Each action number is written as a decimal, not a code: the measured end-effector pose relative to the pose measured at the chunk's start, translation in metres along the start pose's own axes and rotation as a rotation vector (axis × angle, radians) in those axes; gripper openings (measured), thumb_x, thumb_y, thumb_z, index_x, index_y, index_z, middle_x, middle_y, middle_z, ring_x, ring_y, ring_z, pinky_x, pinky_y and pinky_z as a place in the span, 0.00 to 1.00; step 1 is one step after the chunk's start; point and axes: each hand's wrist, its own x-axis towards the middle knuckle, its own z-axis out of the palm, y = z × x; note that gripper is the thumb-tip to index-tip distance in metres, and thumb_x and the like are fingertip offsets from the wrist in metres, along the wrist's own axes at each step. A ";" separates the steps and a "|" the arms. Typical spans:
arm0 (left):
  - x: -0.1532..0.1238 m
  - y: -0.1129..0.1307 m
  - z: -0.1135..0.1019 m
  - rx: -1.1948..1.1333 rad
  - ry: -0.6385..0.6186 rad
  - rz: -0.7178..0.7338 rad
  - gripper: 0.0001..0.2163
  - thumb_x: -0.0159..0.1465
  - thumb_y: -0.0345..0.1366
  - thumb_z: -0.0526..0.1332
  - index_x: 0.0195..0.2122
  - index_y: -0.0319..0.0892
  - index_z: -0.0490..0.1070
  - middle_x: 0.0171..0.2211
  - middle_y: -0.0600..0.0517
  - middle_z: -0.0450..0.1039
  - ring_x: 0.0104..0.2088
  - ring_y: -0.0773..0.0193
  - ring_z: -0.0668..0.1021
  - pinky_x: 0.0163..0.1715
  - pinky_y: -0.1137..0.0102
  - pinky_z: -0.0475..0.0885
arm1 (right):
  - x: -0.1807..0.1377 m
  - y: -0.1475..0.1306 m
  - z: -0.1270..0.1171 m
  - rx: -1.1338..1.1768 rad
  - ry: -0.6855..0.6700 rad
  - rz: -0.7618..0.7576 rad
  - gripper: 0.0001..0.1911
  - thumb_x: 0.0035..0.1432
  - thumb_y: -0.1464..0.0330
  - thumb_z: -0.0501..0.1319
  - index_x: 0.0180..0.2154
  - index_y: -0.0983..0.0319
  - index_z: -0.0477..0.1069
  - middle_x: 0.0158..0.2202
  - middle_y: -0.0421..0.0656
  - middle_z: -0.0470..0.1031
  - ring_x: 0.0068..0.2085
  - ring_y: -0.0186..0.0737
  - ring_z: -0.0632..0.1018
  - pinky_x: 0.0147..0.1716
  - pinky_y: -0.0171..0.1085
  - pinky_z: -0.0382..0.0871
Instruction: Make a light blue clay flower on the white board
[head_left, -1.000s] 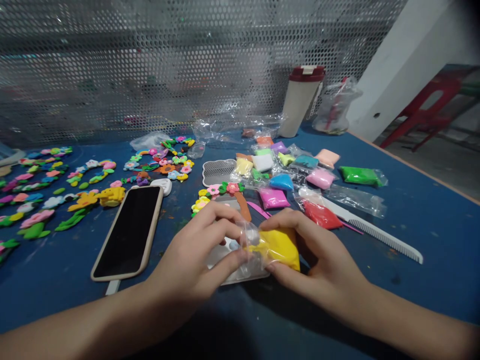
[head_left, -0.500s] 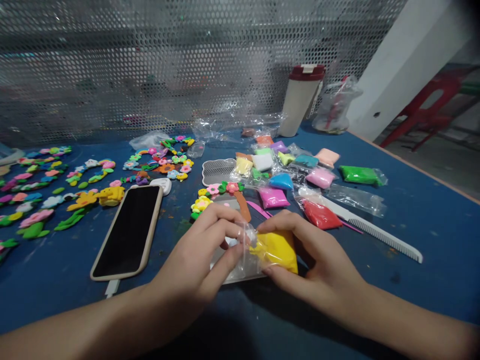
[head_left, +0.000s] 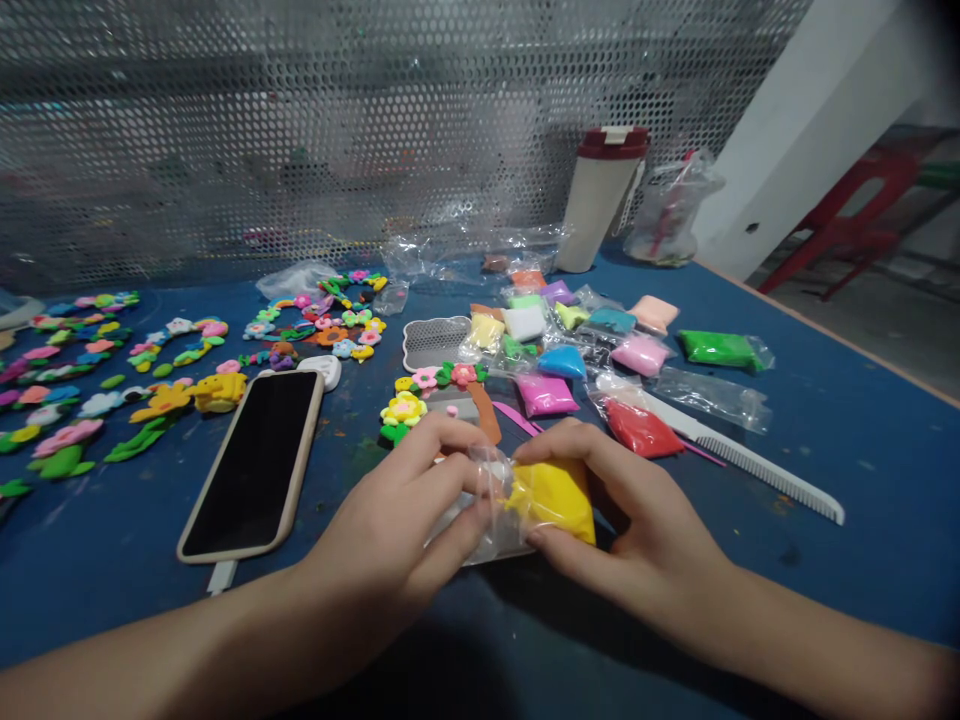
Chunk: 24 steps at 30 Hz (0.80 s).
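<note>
A clear plastic packet of yellow modelling clay (head_left: 559,497) is held low over the front of the table. My right hand (head_left: 626,510) grips its clay-filled end between thumb and fingers. At the loose clear end, my left hand (head_left: 420,510) has its fingertips pinched in the film, partly seen through it; a small bit of yellow clay sticks out towards them. Beneath and behind the hands lies a mirror frame (head_left: 469,405) decorated with clay flowers (head_left: 403,408), partly hidden. A magenta clay tool (head_left: 517,417) lies just beyond the packet.
Several coloured clay packets (head_left: 547,395) and a white comb (head_left: 765,470) lie to the right. Left are a phone (head_left: 255,465) on a cable and several clay-decorated frames (head_left: 180,345). A tumbler (head_left: 604,200) stands at the back by the perforated metal panel (head_left: 300,130).
My left fingers have moved slightly deeper into the clear end of the packet, and the film now covers more of their tips. My right hand stays about where it was.
</note>
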 end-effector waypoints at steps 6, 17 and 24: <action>0.002 0.005 0.002 -0.012 0.008 -0.011 0.05 0.62 0.26 0.55 0.33 0.43 0.67 0.40 0.51 0.66 0.42 0.66 0.72 0.43 0.74 0.68 | 0.000 -0.004 0.007 0.016 0.001 -0.001 0.15 0.54 0.73 0.61 0.43 0.56 0.63 0.37 0.38 0.71 0.36 0.33 0.74 0.35 0.30 0.69; 0.016 0.009 -0.031 -0.269 0.303 -0.304 0.04 0.61 0.35 0.62 0.29 0.47 0.74 0.40 0.56 0.71 0.44 0.67 0.73 0.39 0.76 0.69 | 0.007 -0.001 0.006 0.159 0.132 0.119 0.13 0.55 0.71 0.63 0.42 0.55 0.64 0.37 0.38 0.69 0.37 0.34 0.73 0.36 0.33 0.69; 0.022 -0.003 -0.022 -0.865 0.225 -0.709 0.05 0.58 0.38 0.66 0.36 0.46 0.77 0.34 0.56 0.77 0.31 0.72 0.75 0.28 0.81 0.69 | 0.012 0.007 0.005 0.318 0.265 0.290 0.23 0.50 0.68 0.67 0.46 0.53 0.61 0.48 0.41 0.65 0.45 0.39 0.72 0.44 0.39 0.70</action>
